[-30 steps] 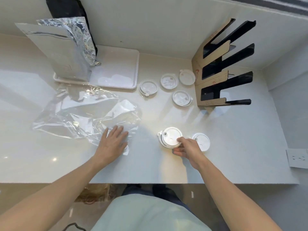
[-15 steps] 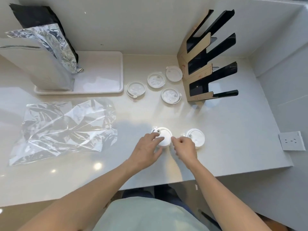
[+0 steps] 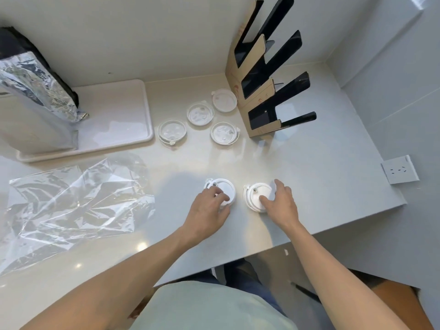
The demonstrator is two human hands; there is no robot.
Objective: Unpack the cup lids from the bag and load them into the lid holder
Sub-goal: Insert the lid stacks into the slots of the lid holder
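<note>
Two small stacks of white cup lids stand near the counter's front edge. My left hand [image 3: 209,208] grips the left stack [image 3: 225,190] from the near side. My right hand [image 3: 281,201] grips the right stack [image 3: 256,196], thumb and fingers around its rim. Several single lids lie flat farther back: one [image 3: 172,131], one [image 3: 200,114], one [image 3: 224,132] and one [image 3: 224,100]. The lid holder [image 3: 258,91], cardboard-brown with black slanted slots, stands at the back right with its slots showing no lids. The clear plastic bag [image 3: 71,206] lies flattened at the left.
A white tray [image 3: 119,115] sits at the back left, with a silver foil bag [image 3: 35,103] standing on its left part. A wall socket [image 3: 400,172] is on the right wall. The counter's front edge runs just behind my hands.
My left hand left the plastic bag and came to the left lid stack. My right hand shifted from that stack to the one on the right. The camera view moved closer and to the right.
</note>
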